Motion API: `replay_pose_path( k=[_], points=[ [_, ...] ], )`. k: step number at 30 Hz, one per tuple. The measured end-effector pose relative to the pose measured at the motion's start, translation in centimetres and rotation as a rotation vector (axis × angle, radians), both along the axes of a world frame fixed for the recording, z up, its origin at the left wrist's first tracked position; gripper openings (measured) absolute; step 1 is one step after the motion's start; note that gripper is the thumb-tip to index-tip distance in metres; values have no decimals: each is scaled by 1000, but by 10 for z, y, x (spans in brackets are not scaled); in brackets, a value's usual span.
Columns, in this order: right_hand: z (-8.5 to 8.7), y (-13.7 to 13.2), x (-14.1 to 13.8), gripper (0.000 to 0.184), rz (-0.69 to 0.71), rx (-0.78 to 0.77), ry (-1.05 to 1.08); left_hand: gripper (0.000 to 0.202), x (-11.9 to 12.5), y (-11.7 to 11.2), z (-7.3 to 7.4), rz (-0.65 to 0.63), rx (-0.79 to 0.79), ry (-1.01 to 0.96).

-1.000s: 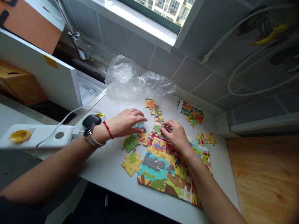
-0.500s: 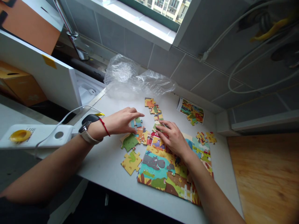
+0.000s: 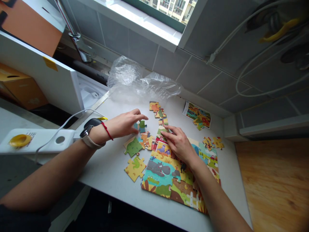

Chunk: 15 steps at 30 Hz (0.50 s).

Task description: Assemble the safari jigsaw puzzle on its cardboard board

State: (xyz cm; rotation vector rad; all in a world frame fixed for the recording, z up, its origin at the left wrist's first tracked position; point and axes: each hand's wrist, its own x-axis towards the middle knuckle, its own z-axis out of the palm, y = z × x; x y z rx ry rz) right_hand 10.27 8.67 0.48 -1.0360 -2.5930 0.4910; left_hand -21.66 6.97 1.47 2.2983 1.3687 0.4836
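A partly joined colourful jigsaw [image 3: 169, 180] lies on the white counter [image 3: 113, 167]. My right hand [image 3: 177, 143] rests flat on its upper left part, fingers stretched over a green and red piece. My left hand [image 3: 124, 124], with a watch and a red string at the wrist, pinches a small teal piece [image 3: 142, 125] just above the counter. Loose pieces lie around: a green one [image 3: 132, 146], a yellow one [image 3: 135, 167], an orange one [image 3: 147, 140] and a row [image 3: 159, 113] further back.
A crumpled clear plastic bag [image 3: 140, 82] sits against the tiled wall. A small picture card [image 3: 197, 117] and two loose pieces [image 3: 212, 142] lie at the right. A white power strip [image 3: 38, 140] with a cable is at the left. Wooden floor shows at the right.
My left hand has drawn back to the left and lifted the teal piece off the pile. My right hand has slid slightly left and flattened on the puzzle.
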Motion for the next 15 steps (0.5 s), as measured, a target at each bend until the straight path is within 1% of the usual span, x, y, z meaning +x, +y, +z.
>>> replay_pose_path(
  k=[4, 6, 11, 13, 15],
  points=[
    [-1, -1, 0, 35, -16, 1, 8, 26, 2, 3, 3, -25, 56, -86],
    [-2, -1, 1, 34, -21, -2, 20, 19, 4, 3, 7, -31, 56, -127],
    [-5, 0, 4, 41, -17, -25, 42, 16, 9, 0, 16, 39, 86, -231],
    [-2, -1, 4, 40, -29, -29, 70, 17, 11, -2, 19, 76, 65, -318],
    [4, -3, 2, 39, -72, -33, 134, 20, 15, -4, 21, 103, 23, -436]
  ],
)
